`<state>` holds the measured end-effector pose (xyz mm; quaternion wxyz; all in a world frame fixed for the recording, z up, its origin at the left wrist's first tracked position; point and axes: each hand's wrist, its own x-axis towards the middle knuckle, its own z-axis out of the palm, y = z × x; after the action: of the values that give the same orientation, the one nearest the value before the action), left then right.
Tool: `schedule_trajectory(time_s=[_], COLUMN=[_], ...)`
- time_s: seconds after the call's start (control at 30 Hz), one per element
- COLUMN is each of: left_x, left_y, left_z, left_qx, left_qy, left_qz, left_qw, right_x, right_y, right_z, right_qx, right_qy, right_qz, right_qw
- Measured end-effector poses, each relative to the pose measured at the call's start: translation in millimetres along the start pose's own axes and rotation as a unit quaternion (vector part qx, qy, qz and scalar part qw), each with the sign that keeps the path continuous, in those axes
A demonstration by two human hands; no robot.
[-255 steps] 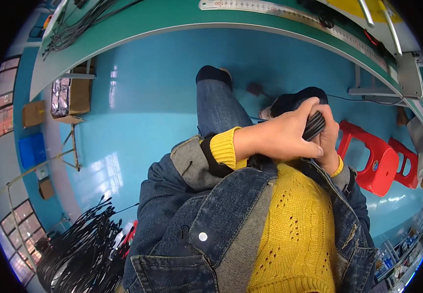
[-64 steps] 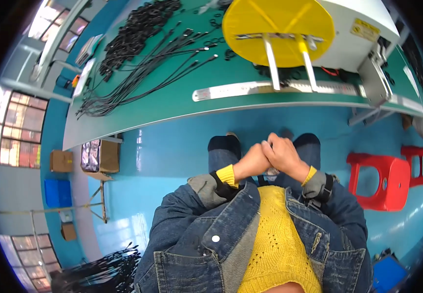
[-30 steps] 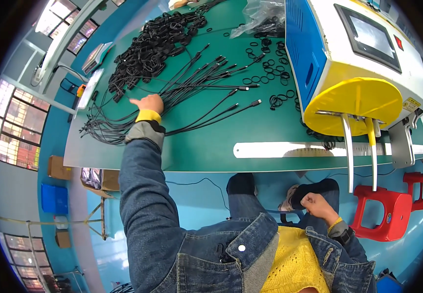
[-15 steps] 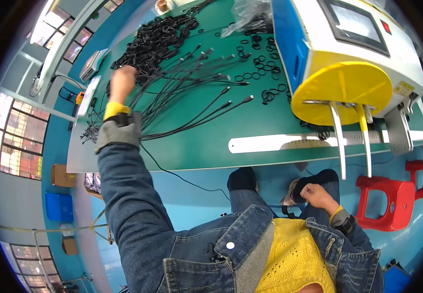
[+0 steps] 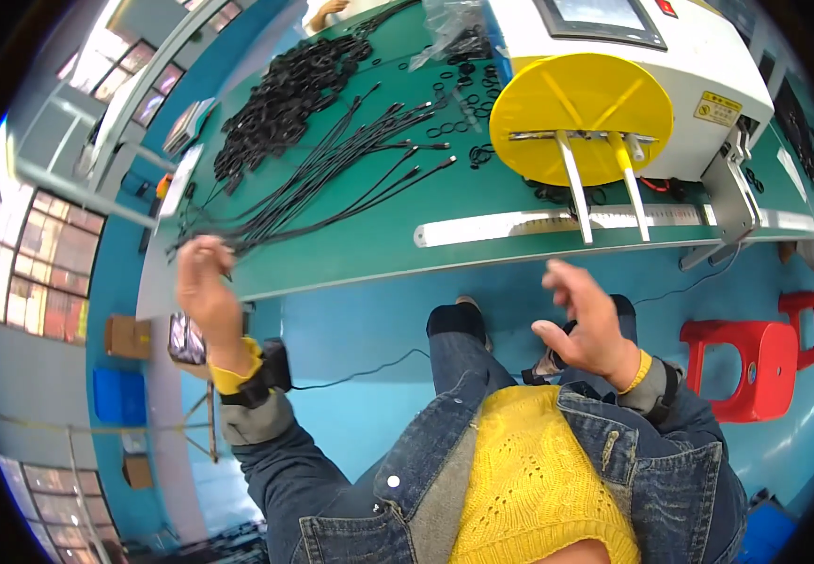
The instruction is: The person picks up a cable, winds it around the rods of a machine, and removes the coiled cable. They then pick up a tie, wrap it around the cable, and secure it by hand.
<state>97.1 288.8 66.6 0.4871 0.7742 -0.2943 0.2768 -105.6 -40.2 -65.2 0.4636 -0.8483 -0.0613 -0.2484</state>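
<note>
Over the table's near left edge, my left hand [image 5: 206, 289] is closed with its fingers curled together; what they hold, if anything, I cannot make out. Just beyond it lie the gathered ends of a fanned bunch of black cables [image 5: 318, 174], whose plugs point away to the right. My right hand [image 5: 590, 324] hovers in front of the table edge, fingers apart and nothing in it. Nearest to that hand is a yellow disc [image 5: 557, 94] with two prongs, mounted on a white machine [image 5: 708, 66].
Behind the cables sits a heap of black coiled cables [image 5: 285, 99]. Small black rings [image 5: 445, 129] are scattered beside the machine. A steel ruler [image 5: 482, 228] lies along the front edge of the green table [image 5: 332, 258]. Red stools [image 5: 755, 376] stand at right. Another person's hand [image 5: 330, 9] shows at the far edge.
My left hand has come back from the coiled heap to the near left edge. My right hand has risen toward the table and opened. The cable bunch lies narrower, and the view has shifted.
</note>
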Motion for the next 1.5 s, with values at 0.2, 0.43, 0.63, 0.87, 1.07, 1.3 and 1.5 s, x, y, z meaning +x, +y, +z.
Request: schedule_trajectory(time_s=[0.2, 0.43, 0.63, 0.87, 1.07, 1.3, 1.5], left_x=[-84.1, -118.0, -145.0, -104.3, -64.7, -33.3, -26.0], left_y=[26.1, 30.2, 75.6, 138.3, 155.6, 140.5, 131.5], left_z=[29.2, 52.1, 143.6, 193.4, 236.7, 257.6, 266.1], left_qx=[-0.047, -0.138, -0.006, -0.221, -0.183, -0.221, -0.203], left_qy=[-0.145, -0.180, -0.390, -0.303, -0.254, -0.265, -0.277], left_qz=[0.042, -0.083, 0.073, 0.023, 0.065, -0.014, -0.022], left_qw=[0.987, 0.970, 0.918, 0.927, 0.947, 0.938, 0.939], right_x=[19.1, -30.2, -43.2, -23.9, -1.3, 30.3, 43.6], right_y=[-42.9, -19.4, -9.9, -40.0, -18.8, 17.4, 34.3], right_z=[-22.1, 7.6, -21.7, -104.2, -122.5, -110.0, -107.1], right_qx=[0.310, 0.218, -0.098, -0.240, -0.395, -0.387, -0.390], right_qy=[-0.034, -0.302, -0.205, 0.153, 0.201, 0.286, 0.258], right_qz=[-0.025, 0.037, 0.015, -0.247, -0.216, -0.160, -0.157], right_qw=[0.950, 0.927, 0.974, 0.926, 0.870, 0.862, 0.870])
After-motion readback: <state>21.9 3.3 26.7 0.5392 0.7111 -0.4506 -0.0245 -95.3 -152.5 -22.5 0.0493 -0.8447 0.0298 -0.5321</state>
